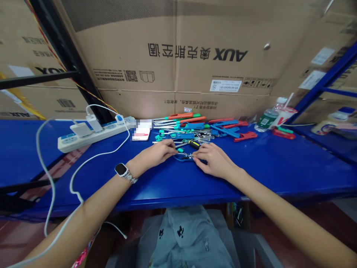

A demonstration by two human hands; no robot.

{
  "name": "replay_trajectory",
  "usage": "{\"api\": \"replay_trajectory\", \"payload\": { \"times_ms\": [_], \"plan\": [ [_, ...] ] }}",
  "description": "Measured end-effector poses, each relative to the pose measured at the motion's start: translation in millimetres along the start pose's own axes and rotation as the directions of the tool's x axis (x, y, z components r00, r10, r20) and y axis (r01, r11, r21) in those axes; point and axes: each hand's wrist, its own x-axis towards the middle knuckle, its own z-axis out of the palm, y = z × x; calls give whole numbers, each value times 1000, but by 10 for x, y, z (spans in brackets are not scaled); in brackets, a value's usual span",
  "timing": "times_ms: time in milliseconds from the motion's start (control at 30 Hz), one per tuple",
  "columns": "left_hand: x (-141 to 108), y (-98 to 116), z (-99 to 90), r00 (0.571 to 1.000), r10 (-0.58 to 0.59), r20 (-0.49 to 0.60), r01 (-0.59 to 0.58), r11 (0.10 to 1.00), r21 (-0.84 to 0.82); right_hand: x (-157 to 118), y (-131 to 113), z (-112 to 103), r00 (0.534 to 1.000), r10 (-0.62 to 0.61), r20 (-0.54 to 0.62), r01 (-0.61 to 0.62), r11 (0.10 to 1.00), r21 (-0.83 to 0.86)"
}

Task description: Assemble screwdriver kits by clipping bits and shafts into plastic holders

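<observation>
Over the blue table [167,186], my left hand [162,152] pinches one end of a small wired part [187,156] with thin wires. Its other end lies between the thumb and fingers of my right hand [211,160]. A black and yellow screwdriver handle [194,144] lies just behind the fingers, near a small green piece [180,150]. Beyond the hands is a pile of orange, blue and green long lighters [189,126] with metal rods and small metal parts. The wired part is too small to make out fully.
A white power strip [95,136] with plugs and a cable stands at the left, beside a phone [142,130]. Red and blue casings [245,136], a bottle [264,121] and a cup [286,115] are at the right. Large cardboard [178,33] forms the back.
</observation>
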Motion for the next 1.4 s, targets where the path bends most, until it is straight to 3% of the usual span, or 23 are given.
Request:
{"api": "replay_trajectory", "payload": {
  "times_ms": [200, 567, 767, 1133, 1400],
  "plan": [
    [35, 30, -53, 997, 21, 71, -21, 1000, 2, -18, 40, 14, 1000, -17, -8, 18, 999, 39],
    [-123, 99, 71, 1000, 6, 3, -6, 997, 79, 108, -172, 20, 999, 43, -30, -46, 996, -81],
    [-118, 156, 64, 1000, -3, 26, -2, 985, 170, 182, -235, 139, 996, -67, 52, 73, 991, -112],
    [-296, 212, 28, 996, 53, 72, -75, 937, 340, 118, -244, 162, 994, -27, 104, 38, 993, -114],
    [-282, 275, 23, 997, 57, 55, -75, 901, 427, 120, -240, 179, 994, -25, 103, 35, 994, -104]
  ]
}}
